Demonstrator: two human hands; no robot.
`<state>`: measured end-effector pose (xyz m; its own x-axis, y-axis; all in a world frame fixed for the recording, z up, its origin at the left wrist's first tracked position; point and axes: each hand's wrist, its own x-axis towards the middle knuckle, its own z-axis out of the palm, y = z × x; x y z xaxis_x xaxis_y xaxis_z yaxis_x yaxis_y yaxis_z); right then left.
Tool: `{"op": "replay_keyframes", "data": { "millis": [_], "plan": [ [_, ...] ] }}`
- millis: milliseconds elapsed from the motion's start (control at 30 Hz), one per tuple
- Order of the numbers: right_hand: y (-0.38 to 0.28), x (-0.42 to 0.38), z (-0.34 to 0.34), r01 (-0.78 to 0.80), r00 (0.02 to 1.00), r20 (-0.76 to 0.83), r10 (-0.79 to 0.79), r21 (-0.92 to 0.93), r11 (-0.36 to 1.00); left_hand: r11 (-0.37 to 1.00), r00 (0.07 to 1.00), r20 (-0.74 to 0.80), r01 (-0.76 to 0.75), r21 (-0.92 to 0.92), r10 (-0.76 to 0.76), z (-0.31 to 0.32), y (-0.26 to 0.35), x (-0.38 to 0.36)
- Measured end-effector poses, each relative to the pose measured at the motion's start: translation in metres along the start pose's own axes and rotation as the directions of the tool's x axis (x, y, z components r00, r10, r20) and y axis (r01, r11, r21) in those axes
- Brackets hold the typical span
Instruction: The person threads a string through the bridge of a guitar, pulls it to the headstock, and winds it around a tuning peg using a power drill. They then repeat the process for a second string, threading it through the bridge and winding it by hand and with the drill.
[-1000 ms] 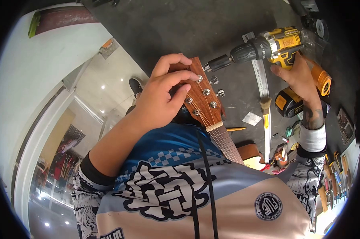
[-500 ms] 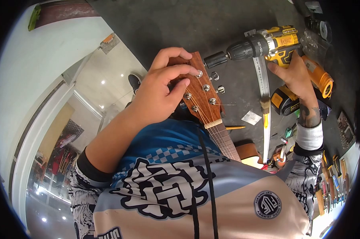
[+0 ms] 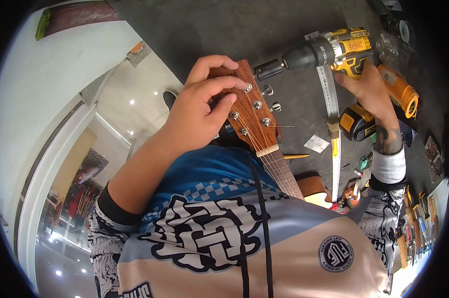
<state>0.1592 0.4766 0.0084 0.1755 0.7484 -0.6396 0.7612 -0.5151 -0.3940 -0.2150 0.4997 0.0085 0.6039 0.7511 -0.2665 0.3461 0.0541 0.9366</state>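
At the centre of the frame I had the guitar headstock (image 3: pixel 256 111), its neck (image 3: pixel 284 174) running down to the lower right over the dark desk (image 3: pixel 209 35). I saw the left hand (image 3: pixel 197 111) come in from the left side, fingers apart and loosely bent. The index fingertip touched a tuning post (image 3: pixel 247 87) near the headstock's top, another fingertip lay at its upper edge, and the thumb lay apart from the index over the left part.

At upper right, the right hand (image 3: pixel 376 94) had its fingers wrapped round the grip of a yellow cordless drill (image 3: pixel 351 47). The drill pointed left, and its black bit attachment (image 3: pixel 269 69) ended at the headstock's upper right edge; I could not tell whether it fitted over a tuner there. A loose string end (image 3: pixel 286 126) stuck out to the right from a lower post. Right of centre I could see a metal ruler (image 3: pixel 328 92), a brush (image 3: pixel 335 147), a small pale packet (image 3: pixel 317 143) and a yellow pencil (image 3: pixel 296 156).
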Motion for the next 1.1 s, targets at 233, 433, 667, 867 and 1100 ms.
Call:
{"op": "replay_keyframes", "data": {
  "millis": [233,433,667,867,1100],
  "plan": [
    [0.001,0.001,0.0,-0.017,1.0,0.005,0.017,-0.009,1.0,1.0,1.0,0.019,-0.003,0.028,0.002,-0.001,0.0,0.0],
    [0.001,0.0,0.001,0.032,0.999,-0.022,-0.031,0.059,0.998,0.998,0.999,0.047,-0.009,0.055,0.006,-0.001,0.0,0.002],
    [0.006,0.001,-0.001,-0.004,1.0,-0.01,0.004,0.002,1.0,0.989,0.995,0.073,-0.076,0.127,0.068,-0.002,-0.003,0.005],
    [-0.006,-0.004,-0.002,-0.037,0.999,-0.016,0.037,-0.024,0.999,0.961,0.969,0.212,-0.175,0.213,0.129,-0.011,-0.005,0.019],
    [0.0,-0.002,-0.004,-0.025,1.0,0.0,0.025,0.006,1.0,0.919,0.885,0.428,-0.307,0.246,0.182,-0.018,-0.01,0.043]
  ]
}}
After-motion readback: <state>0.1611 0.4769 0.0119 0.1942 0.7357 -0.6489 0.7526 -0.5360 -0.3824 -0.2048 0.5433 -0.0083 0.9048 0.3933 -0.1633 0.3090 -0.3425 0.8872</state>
